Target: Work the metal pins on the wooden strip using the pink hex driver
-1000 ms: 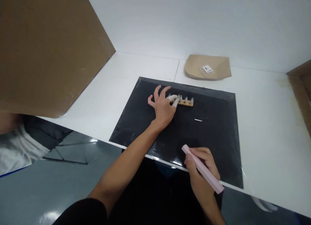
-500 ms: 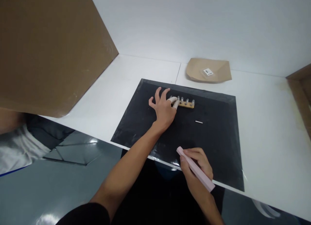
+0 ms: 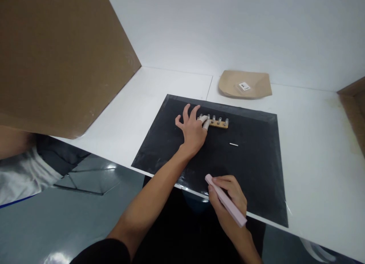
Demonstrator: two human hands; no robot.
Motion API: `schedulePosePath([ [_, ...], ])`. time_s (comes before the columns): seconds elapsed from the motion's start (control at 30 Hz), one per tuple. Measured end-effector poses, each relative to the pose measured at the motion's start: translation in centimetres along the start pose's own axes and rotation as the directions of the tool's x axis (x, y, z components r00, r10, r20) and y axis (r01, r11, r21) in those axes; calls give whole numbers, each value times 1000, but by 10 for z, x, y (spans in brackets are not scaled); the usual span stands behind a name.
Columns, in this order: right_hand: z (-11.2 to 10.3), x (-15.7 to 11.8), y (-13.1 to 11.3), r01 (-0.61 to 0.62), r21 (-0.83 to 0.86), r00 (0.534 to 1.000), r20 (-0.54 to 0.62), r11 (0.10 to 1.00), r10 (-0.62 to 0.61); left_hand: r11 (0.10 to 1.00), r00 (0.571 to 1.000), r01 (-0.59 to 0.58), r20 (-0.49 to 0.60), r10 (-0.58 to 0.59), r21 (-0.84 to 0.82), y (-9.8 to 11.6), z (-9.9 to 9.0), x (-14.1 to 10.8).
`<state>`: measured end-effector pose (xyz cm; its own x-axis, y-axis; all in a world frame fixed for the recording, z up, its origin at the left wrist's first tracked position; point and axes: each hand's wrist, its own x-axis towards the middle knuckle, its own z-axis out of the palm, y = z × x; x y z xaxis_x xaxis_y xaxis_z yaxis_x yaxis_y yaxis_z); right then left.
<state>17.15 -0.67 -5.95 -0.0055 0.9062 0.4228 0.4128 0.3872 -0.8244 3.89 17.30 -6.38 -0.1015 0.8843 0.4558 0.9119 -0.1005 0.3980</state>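
A short yellowish strip (image 3: 219, 124) lies on the black mat (image 3: 251, 172), with a row of clear, rounded, nail-like tips (image 3: 226, 122) standing up along it. My left hand (image 3: 194, 131) reaches over the strip's left part. Its thumb and index finger, both wearing whitish finger covers (image 3: 205, 123), close around one of the tips; the other fingers are spread. The hand hides the strip's left end. Near the mat's front edge my right hand (image 3: 229, 197) grips a long pale pink block (image 3: 228, 203), tilted, its upper end pointing up and left.
A small thin silver bar (image 3: 234, 144) lies on the mat, right of my left hand. Behind the mat, a brown paper tray (image 3: 259, 85) holds a small labelled clear packet (image 3: 244, 86). A large brown panel (image 3: 62, 62) stands at the left. Part of another person (image 3: 25, 172) shows beyond it.
My right hand has shifted slightly left with the pink block. The left hand keeps its place at the strip. The whole view has moved a little.
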Motion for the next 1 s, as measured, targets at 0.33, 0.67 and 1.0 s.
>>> schedulePosePath([
  [0.33,0,-2,1,8,26,1000,28,1000,-9,999,999,-32,29,33,-21,-1,2,0],
  [0.67,0,1,1,37,9,999,30,999,-37,1000,1000,-9,23,9,3,1,0,0],
  [1.0,-1,-1,2,30,3,998,58,1000,-30,999,996,-39,77,39,3,-1,2,4],
])
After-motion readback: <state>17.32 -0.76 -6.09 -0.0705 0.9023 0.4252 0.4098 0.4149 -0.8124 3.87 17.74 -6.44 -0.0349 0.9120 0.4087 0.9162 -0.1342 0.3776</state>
